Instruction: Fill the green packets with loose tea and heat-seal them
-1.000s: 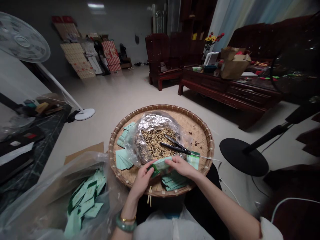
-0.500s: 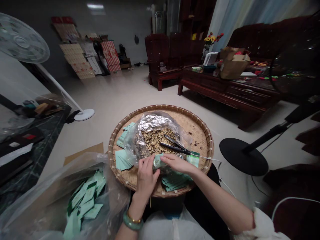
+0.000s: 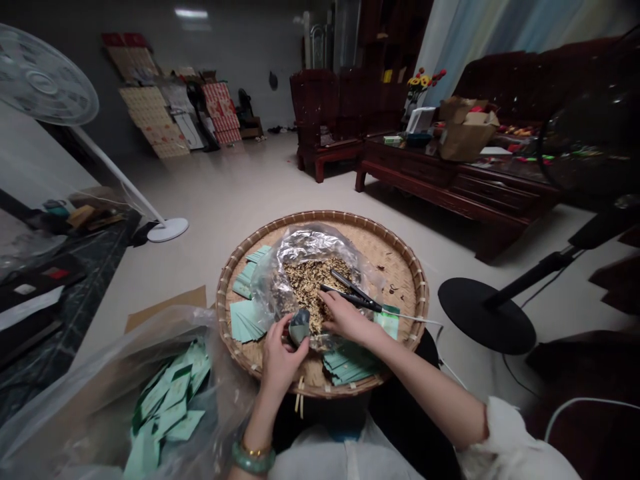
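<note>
My left hand (image 3: 281, 353) holds a small green sachet (image 3: 299, 328) between thumb and fingers, its mouth spread wide and turned upward. Just right of it, my right hand (image 3: 350, 321) is over the loose dried mix (image 3: 310, 280), fingers and thumb apart, fingertips at the mix. The pale and dark bits lie in a clear plastic bag (image 3: 313, 241) with rolled-back sides. A black hair-straightener-like tool (image 3: 356, 293) with a white cord rests across the bag. Flat green sachets (image 3: 245, 321) fan out at the left, and more sachets (image 3: 350, 363) lie nearest me.
Everything sits in a round woven bamboo tray (image 3: 400, 247). A large plastic bag (image 3: 220, 400) of green sachets (image 3: 175, 393) stands at lower left. A white fan (image 3: 167, 230) stands left, a black fan base (image 3: 487, 317) right, and a dark wooden table (image 3: 450, 180) beyond.
My right hand has left the sachet and moved to the dried mix. The sachet, now opened, has shifted slightly left and tilted up in my left hand.
</note>
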Demonstrator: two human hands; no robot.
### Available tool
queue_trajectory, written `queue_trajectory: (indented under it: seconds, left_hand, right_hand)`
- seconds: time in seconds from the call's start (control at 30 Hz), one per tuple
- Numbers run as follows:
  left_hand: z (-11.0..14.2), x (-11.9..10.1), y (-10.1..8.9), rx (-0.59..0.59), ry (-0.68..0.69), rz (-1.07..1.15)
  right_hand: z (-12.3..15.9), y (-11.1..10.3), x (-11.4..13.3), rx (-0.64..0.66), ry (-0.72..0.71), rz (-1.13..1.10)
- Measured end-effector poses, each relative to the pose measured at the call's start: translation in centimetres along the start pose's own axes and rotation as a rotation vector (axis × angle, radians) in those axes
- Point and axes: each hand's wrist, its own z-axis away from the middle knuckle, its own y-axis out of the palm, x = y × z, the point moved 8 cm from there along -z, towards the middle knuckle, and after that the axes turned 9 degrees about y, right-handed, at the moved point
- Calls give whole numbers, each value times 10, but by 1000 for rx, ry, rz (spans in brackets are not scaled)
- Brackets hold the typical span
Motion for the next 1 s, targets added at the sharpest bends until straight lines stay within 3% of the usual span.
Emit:
queue_trajectory:
  seconds: [0.27, 0.47, 0.6, 0.73, 0.87, 1.0]
  left_hand:
    - [2, -7, -7, -25, -21, 75]
    - [4, 3, 0, -17, -75, 211]
    - [3, 4, 0, -11, -92, 233]
    - [2, 5, -3, -11, -101, 218]
    - [1, 7, -3, -28, -100, 227]
    - [1, 6, -1, -36, -101, 238]
  right_hand:
    - [-35, 18, 26, -52, -110, -31]
    - [-66, 13, 25, -151, -31, -98]
    - [-83, 16, 32, -11, -20, 25]
    - [-78, 15, 34, 56, -52, 101]
    - [-67, 16, 28, 40, -41, 150]
    - [-64, 17, 25, 6, -34, 64]
